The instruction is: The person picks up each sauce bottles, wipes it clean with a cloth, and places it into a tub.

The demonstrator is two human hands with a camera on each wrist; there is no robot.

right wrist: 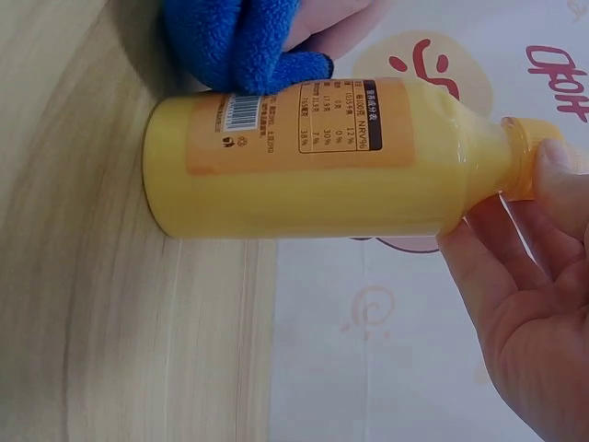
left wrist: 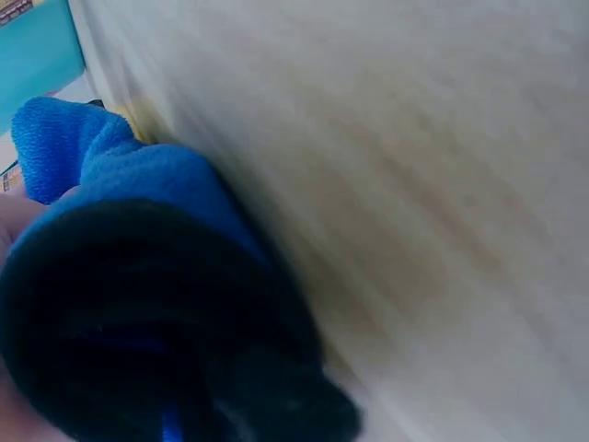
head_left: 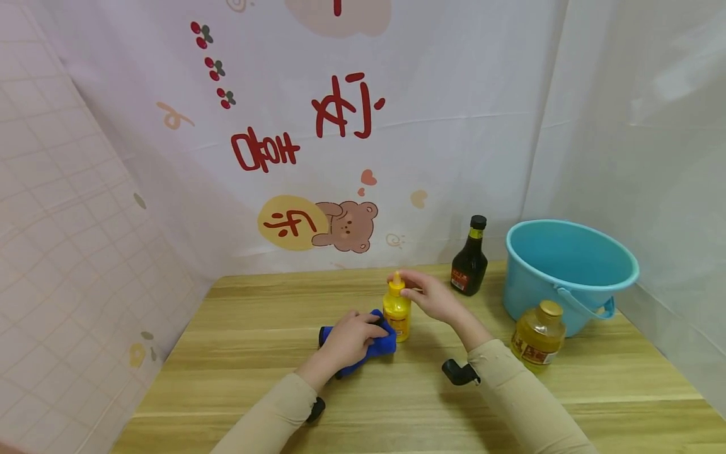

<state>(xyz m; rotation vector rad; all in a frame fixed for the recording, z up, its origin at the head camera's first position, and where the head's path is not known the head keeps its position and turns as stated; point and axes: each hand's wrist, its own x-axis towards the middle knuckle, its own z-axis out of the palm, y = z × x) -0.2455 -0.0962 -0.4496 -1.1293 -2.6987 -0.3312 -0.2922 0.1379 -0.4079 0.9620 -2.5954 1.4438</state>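
A yellow squeeze bottle (head_left: 397,309) with a pointed nozzle stands upright on the table. My right hand (head_left: 435,297) grips it at the neck; in the right wrist view the thumb lies on the yellow cap (right wrist: 528,152) and the fingers reach behind the neck. My left hand (head_left: 350,337) holds a bunched blue cloth (head_left: 386,343) with a dark edge, right at the bottle's lower side. Up close, the cloth (right wrist: 241,46) looks fluffy and overlaps the label's edge. In the left wrist view the folded cloth (left wrist: 175,184) covers most of the hand.
To the right stand a dark sauce bottle (head_left: 469,261), a light blue bucket (head_left: 513,284) with a handle, and a squat jar of yellow liquid (head_left: 539,337) with a gold lid. A printed white sheet (head_left: 454,94) hangs behind the wooden table (head_left: 249,328).
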